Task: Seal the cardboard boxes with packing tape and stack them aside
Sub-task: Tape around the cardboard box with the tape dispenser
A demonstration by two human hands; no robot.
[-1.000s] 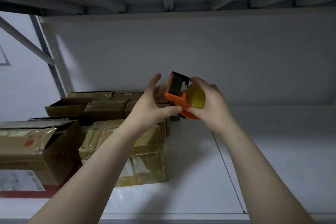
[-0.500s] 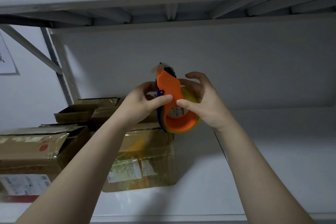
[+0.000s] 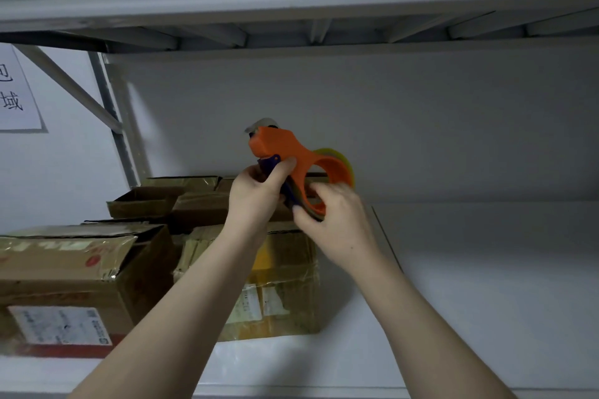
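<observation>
Bare forearms [image 3: 181,301] — bare left hand [image 3: 256,196], right hand [image 3: 337,220]

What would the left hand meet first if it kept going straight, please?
The left hand grips the orange tape dispenser; beyond that, probably the shelf's grey back wall, though depth is unclear.

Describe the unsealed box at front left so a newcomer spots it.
On the white shelf, go to the left end. Take the front box at the far left edge. Its top flap gapes loose, unlike the tape-wrapped box beside it.
</observation>
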